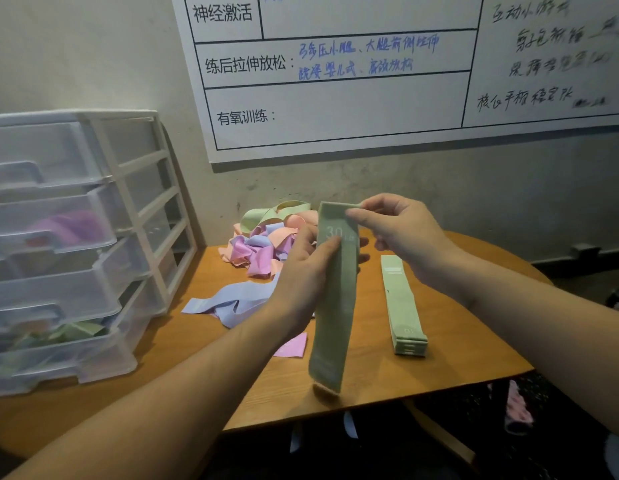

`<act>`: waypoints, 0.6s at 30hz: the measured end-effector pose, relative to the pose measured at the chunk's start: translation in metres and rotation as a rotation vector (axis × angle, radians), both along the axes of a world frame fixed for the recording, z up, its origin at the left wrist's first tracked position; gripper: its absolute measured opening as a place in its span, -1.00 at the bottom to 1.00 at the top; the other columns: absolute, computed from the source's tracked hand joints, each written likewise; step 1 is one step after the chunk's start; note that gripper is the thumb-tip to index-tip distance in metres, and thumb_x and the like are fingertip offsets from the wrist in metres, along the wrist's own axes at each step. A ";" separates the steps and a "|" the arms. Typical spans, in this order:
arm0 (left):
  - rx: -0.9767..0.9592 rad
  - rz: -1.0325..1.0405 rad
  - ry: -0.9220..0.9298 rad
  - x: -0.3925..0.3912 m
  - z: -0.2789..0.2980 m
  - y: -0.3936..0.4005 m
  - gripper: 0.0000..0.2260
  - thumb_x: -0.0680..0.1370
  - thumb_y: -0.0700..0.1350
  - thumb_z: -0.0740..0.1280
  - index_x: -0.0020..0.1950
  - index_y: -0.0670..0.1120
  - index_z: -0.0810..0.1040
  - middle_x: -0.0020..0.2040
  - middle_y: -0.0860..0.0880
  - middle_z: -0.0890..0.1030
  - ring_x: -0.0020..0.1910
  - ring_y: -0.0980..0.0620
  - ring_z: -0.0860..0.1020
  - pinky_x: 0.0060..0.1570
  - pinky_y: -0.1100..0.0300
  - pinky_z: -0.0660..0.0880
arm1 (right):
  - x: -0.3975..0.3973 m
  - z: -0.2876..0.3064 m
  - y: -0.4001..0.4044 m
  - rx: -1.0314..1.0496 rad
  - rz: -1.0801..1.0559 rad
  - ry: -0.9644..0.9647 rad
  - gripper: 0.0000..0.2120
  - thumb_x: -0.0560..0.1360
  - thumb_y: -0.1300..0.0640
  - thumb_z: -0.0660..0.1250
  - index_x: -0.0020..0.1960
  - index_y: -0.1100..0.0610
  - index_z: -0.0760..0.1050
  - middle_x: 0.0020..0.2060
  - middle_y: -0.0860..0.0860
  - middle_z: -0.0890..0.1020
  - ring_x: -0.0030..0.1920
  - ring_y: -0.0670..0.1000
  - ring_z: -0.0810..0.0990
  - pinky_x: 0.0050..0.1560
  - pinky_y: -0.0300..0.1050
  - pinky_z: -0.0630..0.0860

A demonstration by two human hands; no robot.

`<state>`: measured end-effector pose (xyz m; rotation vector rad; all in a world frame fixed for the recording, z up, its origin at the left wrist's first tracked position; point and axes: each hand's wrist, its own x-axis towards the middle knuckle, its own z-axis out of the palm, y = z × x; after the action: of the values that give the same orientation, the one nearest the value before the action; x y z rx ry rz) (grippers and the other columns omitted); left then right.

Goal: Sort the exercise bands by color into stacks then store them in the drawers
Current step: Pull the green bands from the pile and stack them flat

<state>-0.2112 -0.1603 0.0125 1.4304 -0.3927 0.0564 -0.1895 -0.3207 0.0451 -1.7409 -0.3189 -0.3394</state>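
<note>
While both hands hold it upright above the wooden table, green band hangs flat | right hand pinches top edge, fingers curled | left hand grips mid-length, thumb across front | green stack just right | mixed band pile behind | drawer unit far left

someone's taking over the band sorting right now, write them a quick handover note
Left hand grips the middle of a green band; right hand pinches its top end.
Done: a neat green stack lies on the table.
Left: the mixed pile near the wall, a loose blue band, then storing stacks in the drawer unit.
</note>
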 end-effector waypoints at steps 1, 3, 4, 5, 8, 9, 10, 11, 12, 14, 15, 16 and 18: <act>-0.019 -0.045 0.025 -0.001 0.001 -0.002 -0.83 0.70 -0.09 0.19 0.29 -0.04 0.40 0.06 -0.08 0.71 0.04 -0.18 0.69 0.13 -0.12 0.59 | 0.000 -0.001 -0.001 -0.051 -0.035 -0.060 -0.90 0.54 0.03 0.44 -0.04 0.06 0.63 -0.24 -0.08 0.64 -0.25 -0.15 0.57 -0.26 -0.29 0.54; -0.023 -0.105 0.069 -0.001 0.003 -0.006 -0.80 0.71 -0.10 0.18 0.34 -0.03 0.36 0.06 -0.14 0.70 0.00 -0.22 0.69 0.10 -0.12 0.62 | 0.001 -0.003 -0.005 -0.115 -0.078 -0.129 -0.89 0.54 0.03 0.44 -0.04 0.06 0.60 -0.16 -0.03 0.66 -0.14 -0.11 0.62 -0.18 -0.25 0.61; -0.016 -0.116 0.083 0.000 0.002 -0.007 -0.79 0.71 -0.10 0.18 0.35 -0.03 0.35 0.04 -0.15 0.70 -0.03 -0.21 0.69 0.06 -0.11 0.63 | 0.001 -0.005 -0.006 -0.119 -0.087 -0.132 -0.89 0.54 0.05 0.45 -0.04 0.08 0.58 -0.13 0.00 0.67 -0.08 -0.07 0.63 -0.12 -0.21 0.64; -0.004 -0.114 0.094 0.001 0.001 -0.008 -0.78 0.71 -0.10 0.18 0.36 -0.04 0.35 0.02 -0.15 0.70 -0.07 -0.18 0.69 0.03 -0.09 0.63 | 0.001 -0.005 -0.007 -0.097 -0.082 -0.123 -0.88 0.54 0.08 0.45 -0.04 0.10 0.55 -0.10 0.04 0.67 -0.05 -0.02 0.65 -0.07 -0.16 0.66; 0.050 -0.086 0.112 0.002 -0.003 -0.010 -0.78 0.71 -0.08 0.19 0.36 -0.04 0.37 -0.07 -0.10 0.70 -0.14 -0.10 0.67 -0.06 -0.01 0.62 | 0.003 -0.007 -0.009 0.023 -0.039 -0.044 -0.78 0.51 0.19 0.48 0.02 0.09 0.45 -0.05 0.11 0.68 0.01 0.05 0.68 -0.02 -0.09 0.67; 0.065 -0.079 0.114 0.002 -0.005 -0.011 -0.78 0.71 -0.07 0.18 0.36 -0.02 0.38 -0.09 -0.09 0.69 -0.15 -0.08 0.67 -0.07 0.01 0.63 | 0.003 -0.006 -0.011 0.037 -0.021 -0.008 -0.75 0.50 0.18 0.49 0.08 0.07 0.45 -0.04 0.08 0.69 0.02 0.03 0.68 -0.01 -0.11 0.65; 0.083 -0.074 0.115 0.002 -0.006 -0.011 -0.78 0.71 -0.05 0.18 0.36 0.00 0.39 -0.10 -0.08 0.69 -0.16 -0.07 0.67 -0.07 0.03 0.63 | 0.003 -0.006 -0.012 0.035 -0.005 0.020 -0.71 0.51 0.15 0.49 0.17 0.04 0.48 -0.04 0.04 0.71 0.03 0.00 0.68 0.01 -0.14 0.64; 0.104 -0.076 0.119 0.002 -0.007 -0.011 -0.78 0.71 -0.03 0.18 0.36 0.02 0.40 -0.10 -0.07 0.69 -0.15 -0.05 0.67 -0.06 0.04 0.63 | 0.003 -0.006 -0.014 0.027 0.008 0.038 -0.70 0.52 0.12 0.48 0.22 0.01 0.53 -0.05 -0.01 0.72 0.03 -0.03 0.68 0.02 -0.16 0.62; 0.125 -0.083 0.123 0.001 -0.008 -0.011 -0.78 0.71 -0.01 0.18 0.35 0.05 0.41 -0.09 -0.06 0.69 -0.14 -0.04 0.68 -0.05 0.04 0.63 | 0.003 -0.008 -0.016 0.016 0.010 0.044 -0.74 0.53 0.09 0.46 0.21 0.00 0.59 -0.06 -0.06 0.73 0.02 -0.06 0.68 0.01 -0.19 0.61; 0.160 -0.101 0.126 0.000 -0.010 -0.011 -0.78 0.71 0.02 0.18 0.36 0.09 0.41 -0.08 -0.03 0.70 -0.12 -0.03 0.68 -0.04 0.05 0.61 | 0.001 -0.011 -0.018 0.022 -0.007 0.048 -0.86 0.55 0.07 0.43 0.09 0.02 0.68 -0.11 -0.11 0.72 0.00 -0.09 0.67 -0.01 -0.21 0.61; 0.175 -0.103 0.123 0.000 -0.011 -0.012 -0.77 0.70 0.02 0.18 0.36 0.10 0.41 -0.08 -0.03 0.70 -0.12 -0.02 0.69 -0.03 0.06 0.59 | 0.001 -0.012 -0.018 0.043 -0.014 0.059 -0.89 0.55 0.07 0.43 0.05 0.04 0.69 -0.12 -0.10 0.72 -0.01 -0.08 0.67 0.00 -0.19 0.62; 0.186 -0.103 0.120 0.000 -0.012 -0.013 -0.76 0.70 0.02 0.18 0.37 0.10 0.40 -0.06 -0.03 0.70 -0.11 -0.02 0.69 -0.02 0.06 0.58 | 0.002 -0.015 -0.018 0.076 -0.016 0.080 -0.89 0.56 0.07 0.42 0.03 0.06 0.69 -0.12 -0.08 0.72 0.00 -0.05 0.68 0.02 -0.16 0.63; 0.202 -0.107 0.121 0.000 -0.013 -0.014 -0.73 0.70 -0.01 0.19 0.41 0.10 0.39 -0.01 -0.03 0.71 -0.06 -0.04 0.70 0.05 0.03 0.58 | 0.003 -0.019 -0.017 0.165 -0.005 0.152 -0.87 0.58 0.08 0.39 0.07 0.10 0.66 -0.09 0.01 0.73 0.02 0.01 0.69 0.08 -0.07 0.63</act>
<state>-0.2114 -0.1746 -0.0005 1.5998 -0.3826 -0.1603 -0.1863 -0.3380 0.0261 -1.5949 -0.1712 -0.2287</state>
